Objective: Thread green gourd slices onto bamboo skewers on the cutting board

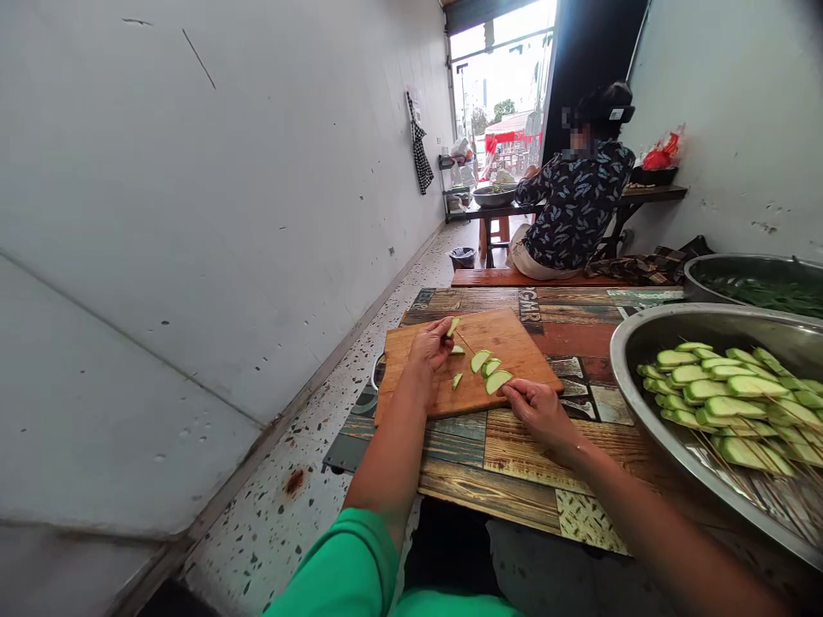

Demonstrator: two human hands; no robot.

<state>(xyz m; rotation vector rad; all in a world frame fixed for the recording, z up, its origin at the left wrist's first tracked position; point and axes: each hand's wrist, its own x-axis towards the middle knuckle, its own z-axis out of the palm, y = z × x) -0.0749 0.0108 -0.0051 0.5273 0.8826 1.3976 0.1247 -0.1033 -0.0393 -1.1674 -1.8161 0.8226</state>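
Observation:
My left hand (432, 344) is over the far left part of a wooden cutting board (514, 343), its fingers pinching a pale zucchini slice (453, 326) with a green rim. A thin skewer (465, 343) shows just right of these fingers; which hand holds it, I cannot tell. At the board's near right edge, my right hand (533, 410) has its fingertips closed on another zucchini slice (498, 381). More slices (479, 361) lie beside that one, and a small cut piece (456, 380) rests between my hands.
To the right stands a large metal basin (621, 360) holding skewered zucchini slices (726, 390). Behind it, another basin (739, 261) contains green vegetables. A person (572, 206) sits on a bench (489, 278) at a farther table. A white wall (193, 214) runs along the left.

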